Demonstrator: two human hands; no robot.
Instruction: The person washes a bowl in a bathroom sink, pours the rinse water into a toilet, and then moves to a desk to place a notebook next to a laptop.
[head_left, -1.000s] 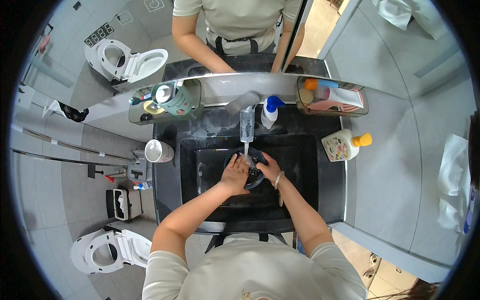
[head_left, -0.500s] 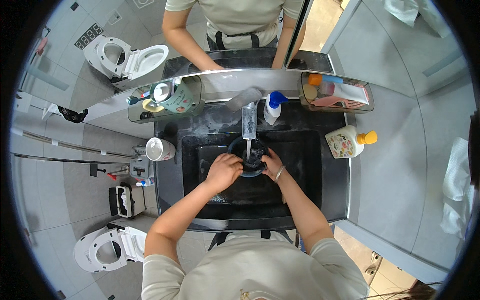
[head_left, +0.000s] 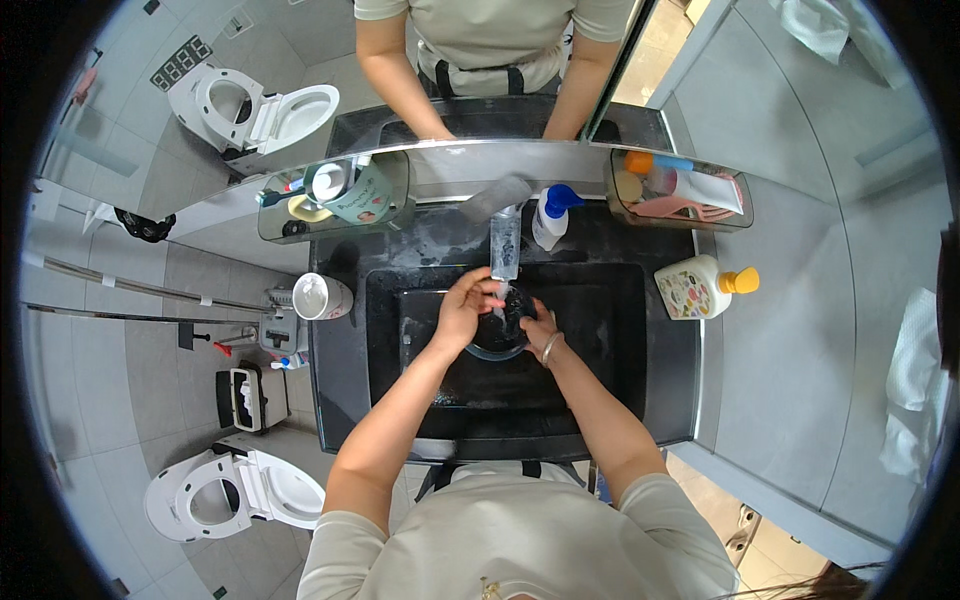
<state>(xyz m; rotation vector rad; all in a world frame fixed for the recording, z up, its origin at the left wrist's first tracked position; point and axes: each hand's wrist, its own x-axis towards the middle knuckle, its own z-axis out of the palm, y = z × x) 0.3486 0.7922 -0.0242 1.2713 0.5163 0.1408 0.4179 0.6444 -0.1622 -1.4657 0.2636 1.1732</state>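
Observation:
A dark round bowl [head_left: 497,353] with a bluish rim sits in the black sink basin [head_left: 600,370] under the metal faucet [head_left: 505,250]. Water runs down from the spout. My right hand [head_left: 540,330], with a bangle at the wrist, grips the bowl's right side, its thumb over the rim. At the bowl's left my left hand [head_left: 466,308] is raised with fingers apart, its fingertips in the stream just under the spout. It appears to hold nothing. What lies inside the bowl is dark and hard to make out.
Behind the basin stands a white pump bottle [head_left: 548,225] with a blue top. A white bottle [head_left: 690,288] with a yellow cap is at the right, a white cup [head_left: 322,297] at the left. Two wall caddies [head_left: 400,215] hold toiletries below the mirror [head_left: 480,120].
My left hand has moved up and away from me, from the bowl's left rim to the running water, and its fingers have spread. My right hand stays on the bowl.

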